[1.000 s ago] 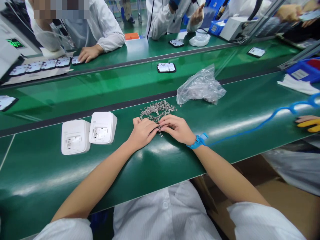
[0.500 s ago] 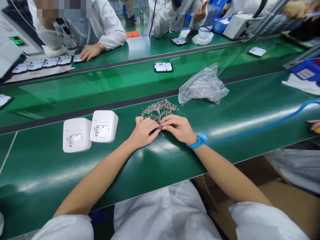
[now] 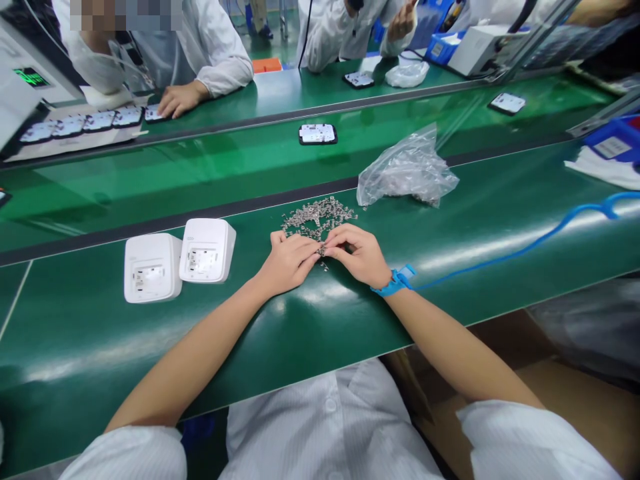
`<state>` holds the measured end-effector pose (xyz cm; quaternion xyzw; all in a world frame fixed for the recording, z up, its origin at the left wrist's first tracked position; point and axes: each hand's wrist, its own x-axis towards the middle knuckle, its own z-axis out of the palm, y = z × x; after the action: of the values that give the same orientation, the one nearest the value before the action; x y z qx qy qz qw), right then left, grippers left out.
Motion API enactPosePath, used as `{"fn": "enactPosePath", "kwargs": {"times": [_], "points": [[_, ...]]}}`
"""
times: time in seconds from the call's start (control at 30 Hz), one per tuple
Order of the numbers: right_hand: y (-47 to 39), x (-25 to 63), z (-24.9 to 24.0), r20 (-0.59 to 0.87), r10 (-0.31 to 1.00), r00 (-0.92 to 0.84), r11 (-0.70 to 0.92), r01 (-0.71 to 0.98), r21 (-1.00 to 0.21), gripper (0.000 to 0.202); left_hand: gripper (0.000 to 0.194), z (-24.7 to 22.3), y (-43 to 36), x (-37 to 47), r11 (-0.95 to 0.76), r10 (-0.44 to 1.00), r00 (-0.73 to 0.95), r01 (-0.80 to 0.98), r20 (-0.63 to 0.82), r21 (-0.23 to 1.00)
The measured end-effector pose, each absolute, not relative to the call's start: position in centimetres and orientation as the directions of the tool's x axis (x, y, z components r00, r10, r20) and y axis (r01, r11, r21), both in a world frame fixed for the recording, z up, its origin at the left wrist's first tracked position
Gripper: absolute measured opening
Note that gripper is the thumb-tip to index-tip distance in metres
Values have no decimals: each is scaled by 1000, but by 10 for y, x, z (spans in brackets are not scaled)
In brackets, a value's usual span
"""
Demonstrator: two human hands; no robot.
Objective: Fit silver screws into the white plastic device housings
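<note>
A loose pile of small silvery metal parts [image 3: 325,212] lies on the green bench in front of me. At its near edge my left hand [image 3: 291,261] and my right hand [image 3: 359,253] meet, fingertips pinched together over a few of these parts. Exactly which piece each hand grips is too small to make out. Around my right wrist is a blue strap [image 3: 395,283] with a cord. To the left of my hands stand two white plastic housings [image 3: 153,250], side by side, each with a recessed opening.
Behind the pile is a clear plastic bag [image 3: 407,170] with more parts inside. A blue cord [image 3: 525,252] crosses the bench to the right. Beyond, boards in black frames [image 3: 318,134] lie on a green conveyor [image 3: 225,155]; co-workers sit across it.
The boards on the conveyor have shifted left. The blue cord has moved at the right, and another person's hand there has left view. My hands stay nearly in place, with slight finger movement.
</note>
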<state>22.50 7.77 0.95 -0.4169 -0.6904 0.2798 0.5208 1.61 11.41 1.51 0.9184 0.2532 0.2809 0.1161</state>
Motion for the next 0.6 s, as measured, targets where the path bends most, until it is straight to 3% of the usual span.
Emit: {"fn": "enactPosePath", "kwargs": {"times": [0.3, 0.6], "points": [[78, 227, 8, 480, 866, -139, 499, 259, -827, 14, 26, 15, 113, 16, -822, 570, 682, 466, 459, 329], [78, 227, 8, 398, 906, -142, 423, 300, -855, 19, 26, 12, 114, 16, -841, 541, 699, 463, 469, 281]]}}
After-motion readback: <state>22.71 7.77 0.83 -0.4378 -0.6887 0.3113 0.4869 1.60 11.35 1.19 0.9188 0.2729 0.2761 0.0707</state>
